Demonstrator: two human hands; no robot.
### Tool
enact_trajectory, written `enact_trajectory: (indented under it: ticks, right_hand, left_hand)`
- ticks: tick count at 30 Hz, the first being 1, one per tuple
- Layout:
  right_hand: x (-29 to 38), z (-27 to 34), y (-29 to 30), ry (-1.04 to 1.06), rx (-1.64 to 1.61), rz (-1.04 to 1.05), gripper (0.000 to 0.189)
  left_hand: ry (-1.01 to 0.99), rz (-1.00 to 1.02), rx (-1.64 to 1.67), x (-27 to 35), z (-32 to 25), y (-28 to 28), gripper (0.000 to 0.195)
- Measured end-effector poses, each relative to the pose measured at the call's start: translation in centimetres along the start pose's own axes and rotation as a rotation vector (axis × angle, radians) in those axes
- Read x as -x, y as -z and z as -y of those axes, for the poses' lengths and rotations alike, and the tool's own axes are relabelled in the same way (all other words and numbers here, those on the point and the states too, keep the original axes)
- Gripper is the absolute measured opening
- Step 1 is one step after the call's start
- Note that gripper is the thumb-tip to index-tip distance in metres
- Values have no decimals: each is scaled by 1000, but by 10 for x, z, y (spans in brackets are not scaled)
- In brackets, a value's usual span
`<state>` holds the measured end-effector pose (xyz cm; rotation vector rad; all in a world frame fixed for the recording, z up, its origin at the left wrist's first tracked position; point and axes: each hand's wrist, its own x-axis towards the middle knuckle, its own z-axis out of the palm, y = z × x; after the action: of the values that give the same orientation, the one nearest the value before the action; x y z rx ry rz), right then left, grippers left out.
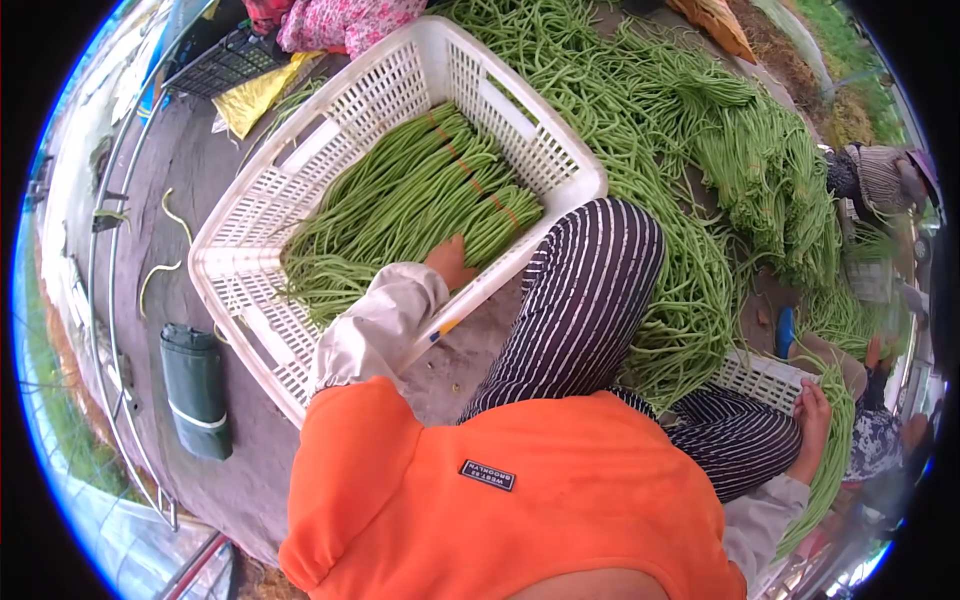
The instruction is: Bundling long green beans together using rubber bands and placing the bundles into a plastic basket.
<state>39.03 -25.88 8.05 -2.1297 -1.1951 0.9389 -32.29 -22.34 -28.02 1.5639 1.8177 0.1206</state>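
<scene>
In front of me a white plastic crate (525, 124) holds several bundles of yardlong beans (405, 187), laid side by side and tied with orange bands near one end. My left hand (450, 262) reaches over the crate's near side and rests on the nearest bundle; its fingers are partly hidden, so whether they grip is unclear. Out to the right, beside my bent knee, my right hand (814, 424) is closed on a long bunch of yardlong beans (829, 469) that hangs down past my sleeve.
A large heap of loose yardlong beans (630, 157) spreads beyond my knee, with banded bundles (772, 180) on it. Another white crate (765, 379) stands by my right leg. A rolled green tarp (193, 390), metal rails (112, 262) and a black crate (225, 64) lie left. Other people work nearby.
</scene>
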Motion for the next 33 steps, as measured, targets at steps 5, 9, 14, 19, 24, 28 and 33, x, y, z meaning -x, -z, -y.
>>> enact_trajectory:
  ticks: [5,9,14,19,24,28,33]
  right_hand:
    - [-24,5,-7,-29,77,91,32]
    - [-26,-2,13,-11,197,100,37]
    - [-30,-2,4,-17,199,134,38]
    - [-33,5,-11,34,179,154,39]
    - [3,28,-1,30,121,46,34]
    - [26,37,-11,29,89,-15,27]
    - [9,55,-44,89,75,143,28]
  left_hand:
    - [-65,97,-8,13,10,27,67]
    - [-234,-302,379,44,93,134,50]
    - [272,-528,78,133,209,184,36]
    - [119,-377,-243,137,200,132,68]
    - [-191,-430,-429,98,126,57,78]
    - [34,-42,-355,100,113,13,52]
    - [-438,-269,-484,-99,-57,148,48]
